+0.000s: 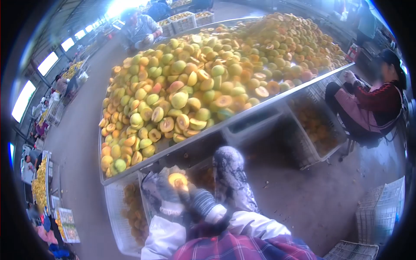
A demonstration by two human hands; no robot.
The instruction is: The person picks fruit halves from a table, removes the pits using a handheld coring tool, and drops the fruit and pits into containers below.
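Note:
My left hand point(168, 190), in a grey glove with a pale cuff, is closed around a cut yellow peach half point(178, 179), its orange flesh facing up. My right hand point(200, 200), in a dark striped glove, is curled close against the peach from the right. Its fingertips are blurred, and whatever they hold, if anything, cannot be made out. Both hands are in front of my knees, below the edge of a long metal table point(242, 116). Heaped on that table are many yellow-green peaches point(180, 99), some whole, others halved with their cut faces showing.
Beneath the table stand a white crate point(116, 212) with peach pieces by my left leg and another crate point(310, 147) farther right. A seated person point(372, 102) works at the right, another person point(138, 30) across the table. White crates point(379, 212) are stacked at lower right.

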